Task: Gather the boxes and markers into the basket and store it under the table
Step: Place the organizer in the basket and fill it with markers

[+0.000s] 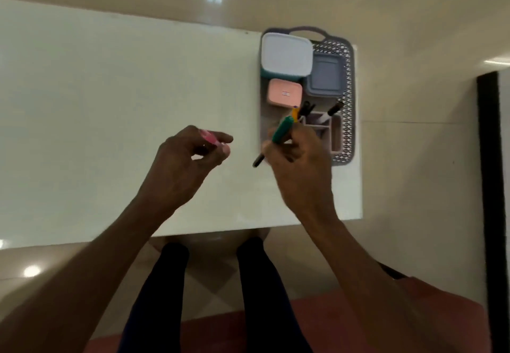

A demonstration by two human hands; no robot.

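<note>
While the basket (348,82) sat at the table's (110,104) right end, markers were gripped in both hands.
A pink marker (211,138) was pinched by the left hand (190,157); a green marker (281,129) was clasped in the right hand (298,157) beside the basket, where three boxes (285,57) were held.

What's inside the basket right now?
The basket holds a white-lidded box, a blue-grey box, a pink box and a pale divided organiser with dark markers poking up. The right hand hides its near corner.
</note>
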